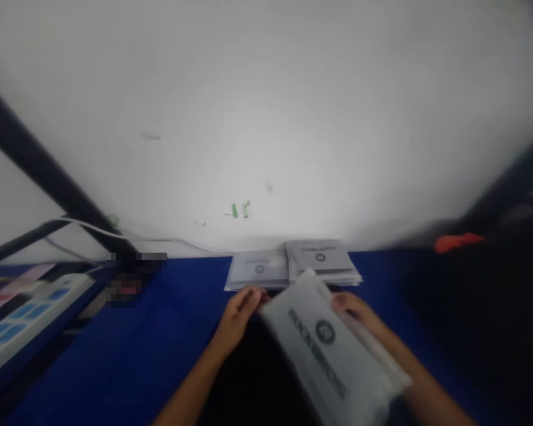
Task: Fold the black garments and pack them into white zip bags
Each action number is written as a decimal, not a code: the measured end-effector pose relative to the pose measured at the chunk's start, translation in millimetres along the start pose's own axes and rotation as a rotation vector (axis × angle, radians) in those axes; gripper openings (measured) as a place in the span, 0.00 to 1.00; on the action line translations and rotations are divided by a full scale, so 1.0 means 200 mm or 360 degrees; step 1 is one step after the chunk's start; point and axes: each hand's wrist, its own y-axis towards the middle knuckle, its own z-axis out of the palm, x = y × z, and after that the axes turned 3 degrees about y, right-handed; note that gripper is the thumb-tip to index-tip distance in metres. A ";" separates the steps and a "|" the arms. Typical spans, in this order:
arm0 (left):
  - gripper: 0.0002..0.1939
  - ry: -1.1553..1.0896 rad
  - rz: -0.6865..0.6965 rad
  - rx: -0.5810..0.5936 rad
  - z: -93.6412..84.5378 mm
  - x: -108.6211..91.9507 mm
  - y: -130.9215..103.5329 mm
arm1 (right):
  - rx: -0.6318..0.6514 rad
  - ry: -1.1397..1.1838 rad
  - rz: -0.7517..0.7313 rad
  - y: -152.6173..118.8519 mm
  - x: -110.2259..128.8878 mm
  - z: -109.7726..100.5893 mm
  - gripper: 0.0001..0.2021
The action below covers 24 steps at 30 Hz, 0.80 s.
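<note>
A frosted, pale plastic packaging bag (313, 349) is tilted in front of me, with dark lettering and a round logo on its face; blur softens the print. My right hand (357, 310) grips its upper right edge, fingers partly hidden behind it. Close to the bag's left corner, my left hand (240, 313) has its fingers drawn together; what they pinch, if anything, is hidden. Beyond both hands, a stack of similar printed bags (322, 260) lies against the wall. Left of that stack is a lower pile of pale bags (257, 266) with a matching logo.
A blue table surface (173, 331) runs up to the white wall (266, 118). At left sit a white power strip (39, 319) with blue sockets and a white cable (160, 239). Dark frame posts (39, 154) flank the table. Something orange (458, 241) is at right.
</note>
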 end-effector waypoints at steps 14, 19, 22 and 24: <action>0.24 0.0211 -0.0294 0.0689 0.10 0.01 -0.07 | 0.0701 -0.0225 0.0169 -0.08 -0.06 0.25 0.21; 0.23 0.0262 -0.0203 0.0732 0.17 0.02 -0.10 | 0.0588 -0.0370 -0.0040 -0.07 -0.09 0.29 0.22; 0.22 0.0269 -0.0125 0.0691 0.18 0.01 -0.11 | 0.0540 -0.0448 -0.0242 -0.06 -0.09 0.29 0.21; 0.21 0.0289 -0.0085 0.0647 0.16 -0.01 -0.10 | 0.0583 -0.0422 -0.0206 -0.05 -0.08 0.29 0.21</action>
